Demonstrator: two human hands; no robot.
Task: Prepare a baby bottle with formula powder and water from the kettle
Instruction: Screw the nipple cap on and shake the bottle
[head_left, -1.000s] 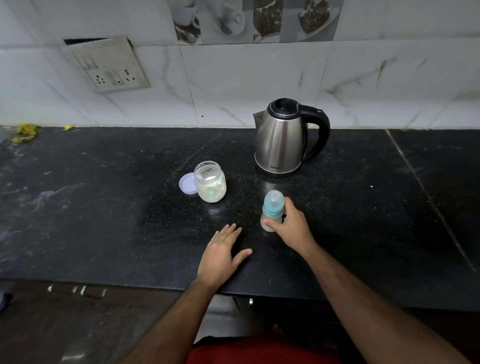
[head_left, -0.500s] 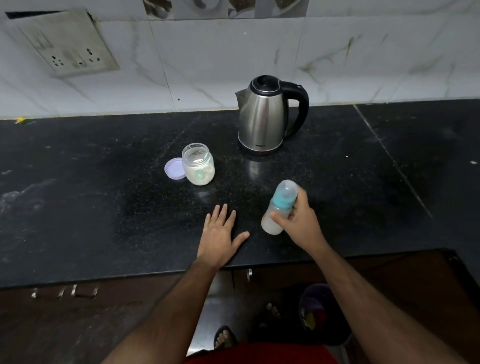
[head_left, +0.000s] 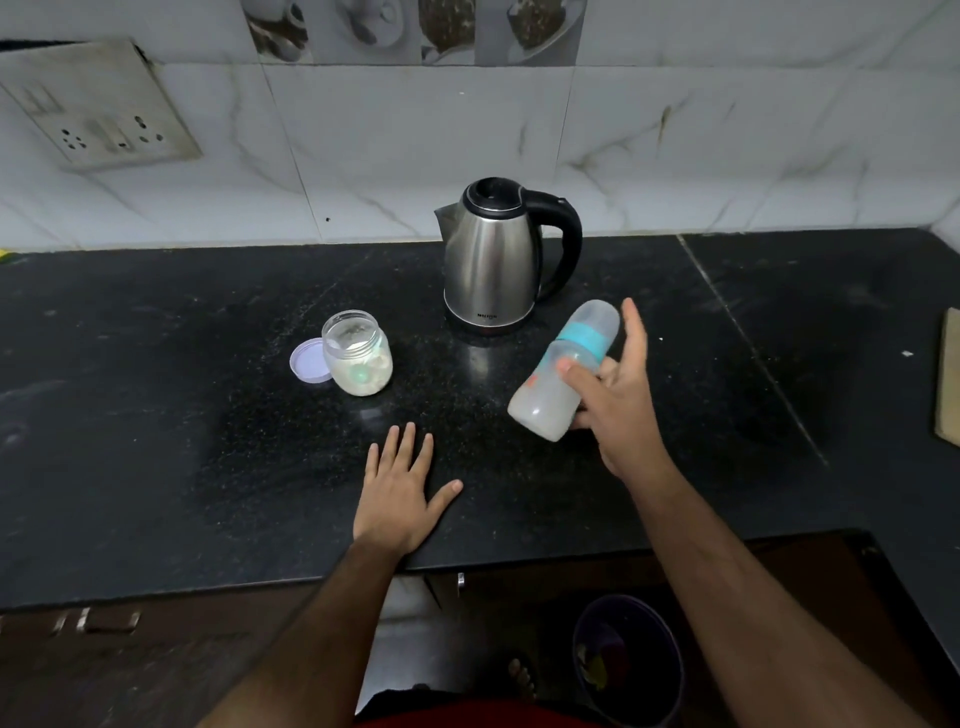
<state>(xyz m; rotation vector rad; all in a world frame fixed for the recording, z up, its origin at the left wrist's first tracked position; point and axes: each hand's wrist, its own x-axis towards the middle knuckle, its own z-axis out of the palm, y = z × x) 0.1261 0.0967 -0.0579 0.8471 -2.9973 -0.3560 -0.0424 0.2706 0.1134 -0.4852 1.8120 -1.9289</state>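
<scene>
Right hand (head_left: 618, 410) clamped around baby bottle (head_left: 563, 371), thumb across its front, index finger stretched up free; bottle lifted off black counter (head_left: 156, 415), tilted, capped end toward kettle (head_left: 493, 260), milky at its lower end; left hand (head_left: 400, 493) flat on counter, fingers spread, gripping nothing; open powder jar (head_left: 358, 353) left of kettle, lid (head_left: 310, 360) touching its left side.

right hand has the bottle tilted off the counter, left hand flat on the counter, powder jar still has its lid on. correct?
Not quite. The jar is open: its lid lies on the counter beside it, on its left, as the head view shows. The rest holds: the right hand holds the bottle tilted off the counter, and the left hand lies flat on it.
</scene>
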